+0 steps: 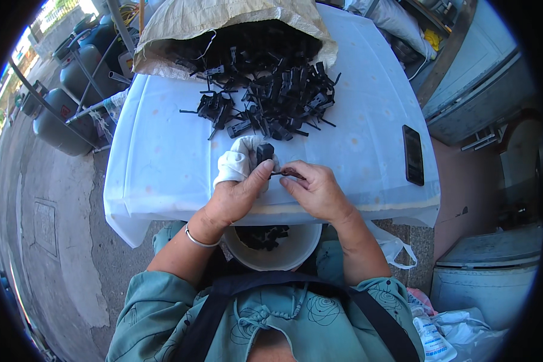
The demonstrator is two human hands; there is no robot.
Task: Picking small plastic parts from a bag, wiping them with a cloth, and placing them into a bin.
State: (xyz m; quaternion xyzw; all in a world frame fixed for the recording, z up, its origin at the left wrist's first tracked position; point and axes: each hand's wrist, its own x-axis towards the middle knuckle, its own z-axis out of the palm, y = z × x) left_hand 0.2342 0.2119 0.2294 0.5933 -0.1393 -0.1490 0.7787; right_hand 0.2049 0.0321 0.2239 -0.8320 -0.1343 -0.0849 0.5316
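Note:
My left hand [240, 188], its fingers covered by a white cloth glove [232, 164], grips a small black plastic part [263, 152] upright between thumb and fingers. Close beside it, my right hand [317, 188] is bare and pinches a thin dark piece [291, 173] that reaches toward the black part. Whether the two pieces are joined is hidden by my left thumb. Beyond my hands, a heap of similar black plastic parts [277, 99] with thin projecting arms spills out of a woven sack [229, 13] onto the white tablecloth [163, 157].
A white bucket [271, 262] with black pieces inside stands under the table's near edge. On the table's right lies a black phone [413, 155]. Grey gas cylinders [63, 123] stand at the left, and a metal chest [485, 271] at the right.

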